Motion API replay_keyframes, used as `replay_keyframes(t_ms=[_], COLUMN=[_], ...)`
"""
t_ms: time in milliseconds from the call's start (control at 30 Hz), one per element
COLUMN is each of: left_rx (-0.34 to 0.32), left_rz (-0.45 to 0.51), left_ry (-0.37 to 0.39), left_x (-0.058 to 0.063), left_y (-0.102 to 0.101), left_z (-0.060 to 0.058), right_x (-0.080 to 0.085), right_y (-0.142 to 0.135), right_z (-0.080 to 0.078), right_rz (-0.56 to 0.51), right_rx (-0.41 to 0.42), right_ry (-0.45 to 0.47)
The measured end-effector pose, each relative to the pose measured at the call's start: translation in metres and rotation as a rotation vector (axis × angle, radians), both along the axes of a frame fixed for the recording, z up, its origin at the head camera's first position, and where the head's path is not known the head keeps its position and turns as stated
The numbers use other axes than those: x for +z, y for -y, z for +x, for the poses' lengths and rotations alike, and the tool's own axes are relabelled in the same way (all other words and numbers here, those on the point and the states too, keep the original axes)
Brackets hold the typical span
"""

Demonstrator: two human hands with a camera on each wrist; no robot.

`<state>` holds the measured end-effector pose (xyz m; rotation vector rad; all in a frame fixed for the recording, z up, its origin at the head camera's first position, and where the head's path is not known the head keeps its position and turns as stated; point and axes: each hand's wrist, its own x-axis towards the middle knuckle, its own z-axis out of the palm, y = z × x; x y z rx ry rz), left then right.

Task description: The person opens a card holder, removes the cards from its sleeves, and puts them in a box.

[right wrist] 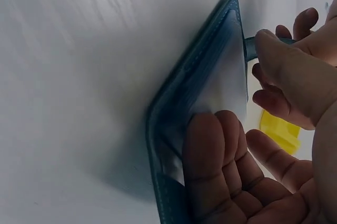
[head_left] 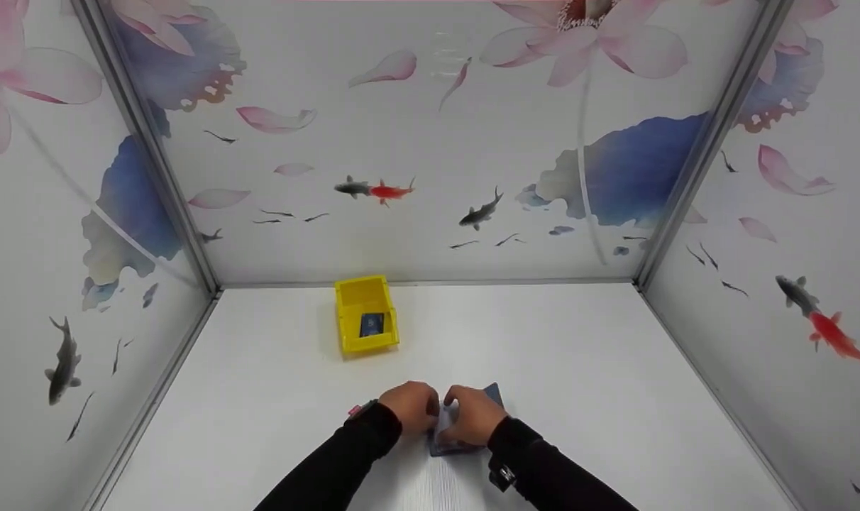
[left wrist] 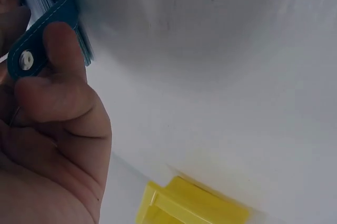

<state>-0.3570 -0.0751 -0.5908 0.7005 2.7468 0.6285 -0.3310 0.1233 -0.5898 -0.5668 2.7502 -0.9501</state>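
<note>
A blue card holder point(right wrist: 221, 76) with clear inner sleeves stands part-way unfolded just above or on the white table, low centre in the head view. Its short stitched strap point(left wrist: 37, 39) carries a round metal snap point(left wrist: 26, 59). My left hand point(head_left: 412, 407) pinches this strap between thumb and finger at the holder's left side. With fingers bent against the sleeves, my right hand point(head_left: 475, 415) holds the holder and covers much of it in the head view. Both hands are close together there.
A yellow bin point(head_left: 343, 319) stands on the table point(head_left: 543, 341) beyond the hands, slightly left, near the back wall. A dark blue booklet-like item point(head_left: 372, 324) lies inside it. Printed panels point(head_left: 416, 142) enclose the table at the back and both sides.
</note>
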Motion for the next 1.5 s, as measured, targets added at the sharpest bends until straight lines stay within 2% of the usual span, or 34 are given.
replay_keyframes(t_ms=[133, 367, 500, 633, 833, 967, 1133, 1267, 1500], left_rx=[0.029, 0.066, 0.076, 0.085, 0.095, 0.097, 0.098, 0.095, 0.099], left_rz=[-0.031, -0.040, -0.023, 0.009, -0.002, -0.017, -0.052, -0.068, -0.082], left_ry=[-0.010, -0.037, -0.039, -0.028, -0.016, -0.057, -0.091, -0.115, -0.126], left_x=[-0.004, -0.001, -0.004, -0.009, -0.004, -0.006, -0.008, -0.006, -0.007], left_y=[-0.005, -0.009, -0.008, -0.006, -0.006, -0.007, -0.010, -0.012, -0.013], left_z=[-0.001, -0.001, -0.001, -0.003, -0.001, -0.001, -0.001, 0.002, 0.003], right_x=[-0.001, -0.002, -0.004, -0.005, -0.007, -0.006, -0.006, -0.007, 0.000], right_y=[0.003, 0.004, 0.002, 0.002, 0.001, -0.001, -0.009, -0.018, -0.031], right_z=[0.001, -0.001, -0.001, -0.003, -0.008, -0.007, -0.007, -0.007, -0.006], right_rz=[0.000, 0.017, 0.028, 0.030, 0.047, 0.037, 0.000, -0.018, 0.005], right_rx=[0.003, -0.003, 0.001, -0.004, 0.004, 0.007, 0.003, -0.035, -0.185], right_ry=[-0.002, 0.013, -0.006, 0.013, 0.039, 0.050, 0.016, -0.003, -0.046])
